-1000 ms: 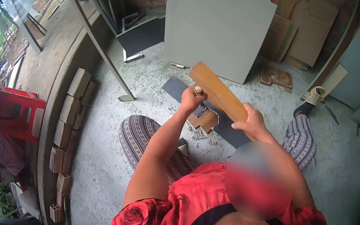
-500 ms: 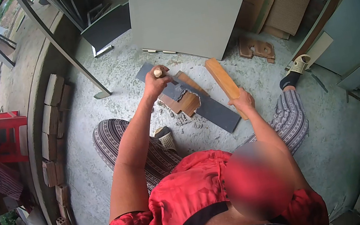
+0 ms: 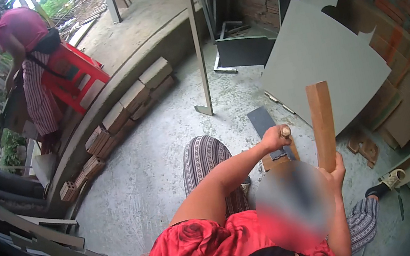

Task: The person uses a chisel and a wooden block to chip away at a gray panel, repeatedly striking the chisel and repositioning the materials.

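Observation:
I sit on a concrete floor with my legs spread. My right hand (image 3: 335, 171) grips a long brown wooden strip (image 3: 323, 123) and holds it upright, raised off the floor. My left hand (image 3: 275, 138) is closed around the wooden handle of a tool (image 3: 285, 131), whose head rests on a dark grey tile strip (image 3: 264, 121) lying on the floor. Brown tile pieces (image 3: 267, 162) lie beside that strip, partly hidden behind my arm.
A large grey board (image 3: 325, 63) leans on the brick wall to the right, with cardboard behind it. A metal post (image 3: 197, 47) stands ahead. Bricks (image 3: 125, 112) line a curved kerb. Another person (image 3: 26, 61) bends by a red stool (image 3: 72, 72) at the far left. Stacked tile offcuts (image 3: 40, 250) lie left.
My right hand lifted the wooden strip off the floor and turned it upright. My left hand stayed on the tool at the grey strip. My view swung left.

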Tool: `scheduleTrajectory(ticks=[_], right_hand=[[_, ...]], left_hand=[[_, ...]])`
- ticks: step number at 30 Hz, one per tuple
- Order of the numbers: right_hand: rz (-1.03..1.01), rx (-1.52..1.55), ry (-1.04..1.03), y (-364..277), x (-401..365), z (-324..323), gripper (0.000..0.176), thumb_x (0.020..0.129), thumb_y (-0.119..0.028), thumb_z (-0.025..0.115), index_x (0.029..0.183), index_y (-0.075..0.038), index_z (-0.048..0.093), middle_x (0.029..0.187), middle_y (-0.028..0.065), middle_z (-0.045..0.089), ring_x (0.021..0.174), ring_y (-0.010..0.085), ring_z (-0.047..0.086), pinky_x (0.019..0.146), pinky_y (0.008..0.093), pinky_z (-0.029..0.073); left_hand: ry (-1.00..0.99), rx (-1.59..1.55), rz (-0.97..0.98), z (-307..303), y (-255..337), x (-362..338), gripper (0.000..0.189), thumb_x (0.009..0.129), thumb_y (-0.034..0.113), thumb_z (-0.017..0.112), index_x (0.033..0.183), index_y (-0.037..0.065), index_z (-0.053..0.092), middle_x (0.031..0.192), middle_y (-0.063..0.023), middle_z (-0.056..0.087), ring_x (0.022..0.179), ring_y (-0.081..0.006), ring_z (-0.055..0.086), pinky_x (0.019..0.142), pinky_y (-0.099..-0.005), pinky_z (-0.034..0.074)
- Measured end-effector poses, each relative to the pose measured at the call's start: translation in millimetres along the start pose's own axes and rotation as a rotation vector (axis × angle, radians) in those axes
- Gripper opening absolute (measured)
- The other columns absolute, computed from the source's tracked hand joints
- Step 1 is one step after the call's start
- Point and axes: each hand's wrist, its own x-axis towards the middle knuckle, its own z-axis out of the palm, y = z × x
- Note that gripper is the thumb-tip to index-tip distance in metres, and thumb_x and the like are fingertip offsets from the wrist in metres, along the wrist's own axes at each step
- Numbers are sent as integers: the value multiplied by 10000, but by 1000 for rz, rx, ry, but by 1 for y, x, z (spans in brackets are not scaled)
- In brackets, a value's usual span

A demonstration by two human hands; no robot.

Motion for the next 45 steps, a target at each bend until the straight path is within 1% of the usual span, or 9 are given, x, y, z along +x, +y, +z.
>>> scheduleTrajectory(ticks=[6, 8, 11, 18, 21, 28, 34, 41, 45], right_hand=[[-259, -259, -76, 5, -16, 1, 627, 584, -160, 743, 1122, -23, 450, 927, 137, 588, 827, 272, 603, 751, 365, 479], [-9, -711, -247, 8, -18, 0, 573, 553, -168, 754, 1045, -62, 480, 850, 156, 608, 803, 336, 613, 714, 398, 486], [-91, -674, -233, 9, -17, -1, 626, 543, -202, 751, 1089, -46, 485, 792, 104, 605, 721, 261, 600, 716, 369, 480], [-244, -121, -45, -10, -33, 5, 590, 559, -165, 754, 1070, -31, 492, 894, 124, 613, 808, 247, 609, 726, 345, 481], [21, -694, -178, 16, -27, -8, 511, 574, -160, 752, 995, -28, 495, 873, 112, 614, 780, 231, 606, 703, 338, 478], [114, -157, -42, 71, -12, -26, 513, 523, -158, 771, 954, -48, 517, 831, 168, 625, 794, 358, 610, 700, 406, 475], [398, -879, 51, 152, -18, -53, 572, 480, -240, 790, 958, -47, 543, 889, 194, 637, 886, 373, 600, 779, 439, 466], [598, -1031, 45, 217, -23, -72, 710, 489, -193, 825, 1088, -60, 468, 1013, 184, 604, 972, 360, 578, 824, 421, 467], [785, -1105, 24, 222, -28, -64, 777, 520, -200, 830, 1155, -65, 404, 1169, 174, 518, 1074, 348, 528, 857, 429, 465]], left_hand=[[-12, -52, 26, 8, -3, -2, 340, 582, 218, 718, 873, 88, 597, 774, -106, 632, 742, -288, 612, 700, -367, 482], [135, 100, 204, 31, -46, 17, 412, 610, 235, 716, 980, 82, 616, 851, -136, 651, 776, -293, 623, 721, -368, 487], [244, 57, 272, 26, -39, 24, 408, 622, 241, 713, 980, 75, 607, 864, -144, 650, 796, -300, 620, 732, -375, 485], [-14, -141, -17, 9, 5, -6, 350, 597, 202, 696, 901, 78, 572, 779, -103, 622, 748, -263, 601, 714, -361, 473], [-63, -155, -39, 10, 8, -7, 322, 599, 196, 701, 853, 73, 546, 746, -85, 604, 713, -245, 585, 696, -352, 469], [-36, -39, 32, 14, 1, -6, 344, 598, 204, 729, 867, 78, 555, 767, -77, 617, 717, -238, 587, 702, -343, 469], [61, 27, -43, -1, 28, -13, 446, 607, 310, 789, 914, 60, 582, 801, -103, 632, 774, -256, 607, 731, -357, 471], [221, -632, -98, -41, 68, -13, 256, 711, 228, 750, 797, 72, 565, 714, 1, 576, 607, -91, 522, 553, -247, 424], [258, -908, -87, -56, 71, -11, 289, 754, 313, 721, 786, 87, 544, 670, -3, 542, 590, -116, 555, 548, -260, 454]])
